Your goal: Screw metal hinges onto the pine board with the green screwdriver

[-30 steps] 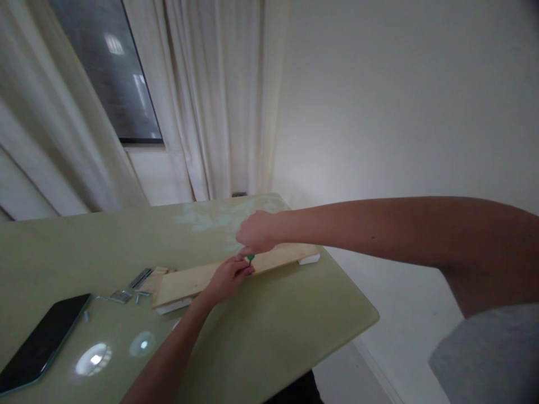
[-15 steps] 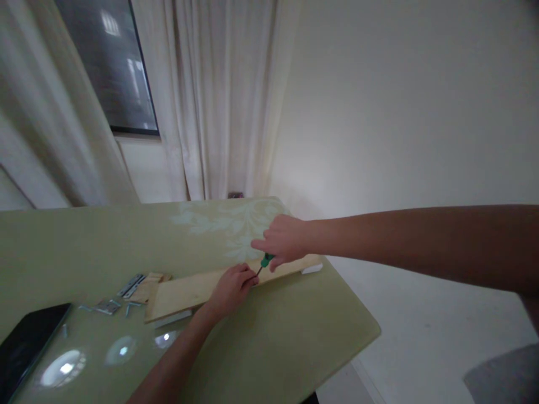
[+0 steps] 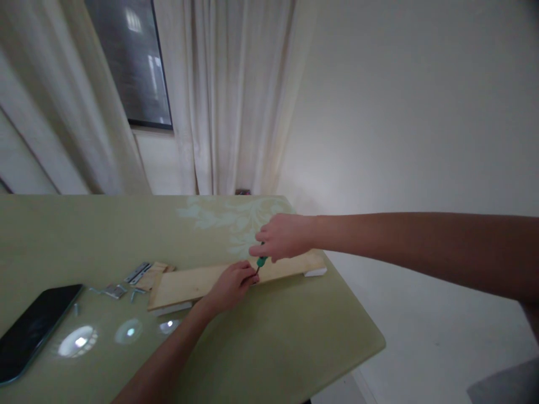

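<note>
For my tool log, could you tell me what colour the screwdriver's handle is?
Green handle, best in the head view, under the right hand.

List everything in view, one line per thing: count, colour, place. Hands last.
wooden board: one, pale wood, on the table over white blocks
white blocks: two, white, under the board's ends
screwdriver: one, green handle, shaft pointing down to the board
metal hinges: several, silver, left of the board
phone: one, black, table's left side
table: one, pale green, beneath everything
curtains: white, behind the table
window: one, dark, upper left
left hand: one, on the board at the screwdriver's tip
right hand: one, gripping the screwdriver's handle
</note>
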Action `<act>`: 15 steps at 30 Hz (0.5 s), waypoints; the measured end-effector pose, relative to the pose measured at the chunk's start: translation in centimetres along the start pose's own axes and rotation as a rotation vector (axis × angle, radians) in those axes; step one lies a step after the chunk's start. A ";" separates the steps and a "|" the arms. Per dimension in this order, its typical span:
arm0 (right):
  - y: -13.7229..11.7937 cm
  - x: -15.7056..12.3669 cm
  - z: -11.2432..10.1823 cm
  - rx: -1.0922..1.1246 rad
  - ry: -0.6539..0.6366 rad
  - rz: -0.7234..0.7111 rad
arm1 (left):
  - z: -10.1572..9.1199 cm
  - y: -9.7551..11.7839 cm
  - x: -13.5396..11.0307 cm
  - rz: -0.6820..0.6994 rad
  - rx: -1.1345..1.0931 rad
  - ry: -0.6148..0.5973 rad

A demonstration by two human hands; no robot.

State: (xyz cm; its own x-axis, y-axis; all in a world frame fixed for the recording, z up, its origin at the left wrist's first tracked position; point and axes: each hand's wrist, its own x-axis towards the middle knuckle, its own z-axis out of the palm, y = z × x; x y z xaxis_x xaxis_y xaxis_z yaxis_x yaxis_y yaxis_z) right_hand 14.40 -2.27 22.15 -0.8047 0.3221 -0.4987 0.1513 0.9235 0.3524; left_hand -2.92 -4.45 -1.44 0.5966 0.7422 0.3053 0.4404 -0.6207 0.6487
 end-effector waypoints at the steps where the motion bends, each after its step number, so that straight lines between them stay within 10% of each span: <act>1: 0.0 -0.1 -0.1 -0.031 0.007 -0.066 | 0.0 0.0 0.0 0.005 0.000 0.000; 7: -1.6 0.8 -0.1 0.142 -0.043 0.351 | -0.1 -0.2 0.0 0.005 -0.004 -0.015; 13: -1.0 0.4 -0.5 -0.004 0.013 -0.038 | 0.0 -0.1 0.1 0.001 0.032 -0.004; 15: -1.3 0.8 -0.7 0.055 -0.016 0.042 | -0.1 -0.1 0.0 0.004 0.015 -0.013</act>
State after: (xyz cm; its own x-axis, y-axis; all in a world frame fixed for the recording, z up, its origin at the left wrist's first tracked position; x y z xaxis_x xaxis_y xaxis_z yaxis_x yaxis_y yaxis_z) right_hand 13.22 -3.39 21.82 -0.7878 0.3634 -0.4972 0.2162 0.9192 0.3293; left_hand -3.01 -4.36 -1.46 0.6068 0.7365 0.2989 0.4480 -0.6275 0.6368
